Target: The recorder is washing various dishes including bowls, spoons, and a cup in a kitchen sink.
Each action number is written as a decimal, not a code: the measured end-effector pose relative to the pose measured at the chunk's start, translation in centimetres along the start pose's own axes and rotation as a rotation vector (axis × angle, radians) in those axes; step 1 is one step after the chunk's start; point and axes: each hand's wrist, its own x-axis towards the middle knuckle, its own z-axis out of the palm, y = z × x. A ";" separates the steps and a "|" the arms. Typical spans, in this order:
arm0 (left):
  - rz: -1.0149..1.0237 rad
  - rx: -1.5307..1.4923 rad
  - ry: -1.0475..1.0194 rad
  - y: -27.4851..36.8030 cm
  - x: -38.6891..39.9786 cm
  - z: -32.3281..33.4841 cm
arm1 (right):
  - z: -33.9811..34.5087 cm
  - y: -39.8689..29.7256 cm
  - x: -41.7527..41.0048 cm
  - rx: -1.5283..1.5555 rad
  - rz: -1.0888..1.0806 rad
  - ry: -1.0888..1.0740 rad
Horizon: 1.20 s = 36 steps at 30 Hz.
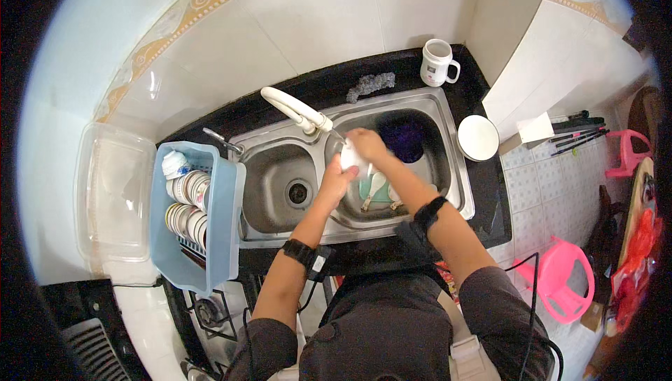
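Under the spout of the white faucet (302,110), my left hand (336,179) grips a small white dish (353,160), probably a bowl or cup, with the thumb along its near side. My right hand (367,146) curls over the dish's far edge, and its fingertips are partly hidden. Both hands are over the right basin of the steel sink (457,171). Below them in that basin lie a white spoon (374,187), a light green item (365,189) and other pieces partly covered by my right forearm. A dark purple-blue round item (401,137) sits at the basin's back.
Left of the sink, a blue dish rack bin (223,223) holds bowls and stacked plates, its clear lid (115,197) beside it. A white mug (437,63), a grey scrubber (371,86) and a round white lid or dish (478,138) rest on the black counter. Pink stools (562,281) stand right.
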 end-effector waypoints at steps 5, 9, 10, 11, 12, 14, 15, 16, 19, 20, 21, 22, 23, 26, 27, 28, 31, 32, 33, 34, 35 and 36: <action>-0.025 -0.854 -0.011 0.2 -0.5 -1.3 | -3.9 -3.4 -2.9 1.185 0.586 -0.466; 0.040 -0.932 0.103 -4.6 1.2 -2.8 | -3.5 -4.6 -5.1 1.243 0.580 -0.189; 0.018 -0.935 0.199 -3.7 1.4 -1.6 | -3.4 -3.9 -5.4 1.283 0.522 -0.088; 0.013 -0.937 0.196 -2.7 1.7 -1.0 | -2.9 -3.4 -5.9 1.282 0.524 -0.083; -0.115 -0.971 0.177 -2.1 1.8 -0.9 | -2.3 -3.8 -6.6 1.127 0.406 0.015; -0.270 -1.014 0.069 -1.6 1.7 -1.1 | -1.9 -5.0 -8.0 0.889 0.205 0.150; -0.272 -1.014 0.059 -1.0 1.7 -1.1 | -2.4 -5.0 -8.7 0.886 0.203 0.159; -0.416 -1.007 -0.007 -0.4 1.7 -1.2 | -2.7 -4.7 -9.3 0.589 0.079 0.121; -0.514 -0.991 -0.099 -0.1 1.0 -1.4 | -3.4 -4.0 -10.7 0.189 -0.128 0.070; -0.434 -0.928 -0.093 -0.8 1.2 -1.7 | -3.6 -3.8 -10.9 0.111 -0.266 -0.014; -0.355 -0.865 -0.090 -0.8 1.3 -1.6 | -4.1 -3.8 -11.0 0.030 -0.400 -0.098; -0.407 -0.850 -0.074 -0.8 1.3 -1.7 | -4.2 -3.2 -10.7 -0.017 -0.302 -0.263; -0.413 -0.845 -0.086 -1.0 1.3 -1.6 | -4.0 -2.9 -10.3 -0.018 -0.293 -0.252; -0.394 -0.762 -0.010 -1.8 1.6 -1.4 | -3.3 -2.7 -8.9 -0.056 -0.670 0.031; -0.400 -0.758 -0.017 -1.8 1.6 -1.6 | -3.7 -3.6 -8.8 -0.057 -0.662 0.038; -0.388 -0.744 0.010 -1.8 1.8 -2.1 | -4.6 -5.2 -8.9 -0.099 -0.476 -0.201; -0.370 -0.727 0.018 -1.4 1.9 -2.5 | -5.0 -5.7 -8.8 -0.114 -0.314 -0.374; -0.378 -0.735 -0.011 -1.3 1.9 -2.6 | -5.0 -5.4 -9.0 -0.019 -0.232 -0.340; -0.381 -0.745 -0.038 -0.8 2.0 -2.4 | -5.2 -5.4 -9.0 0.074 -0.155 -0.306; -0.381 -0.746 -0.039 -0.4 1.8 -2.2 | -4.9 -4.7 -8.9 0.072 -0.154 -0.305; -0.491 -0.617 0.014 -0.1 1.5 -2.0 | -4.2 -3.5 -8.7 0.414 -0.004 -0.259; -0.598 -0.484 0.069 0.2 1.1 -1.9 | -3.9 -3.2 -8.7 0.755 0.150 -0.206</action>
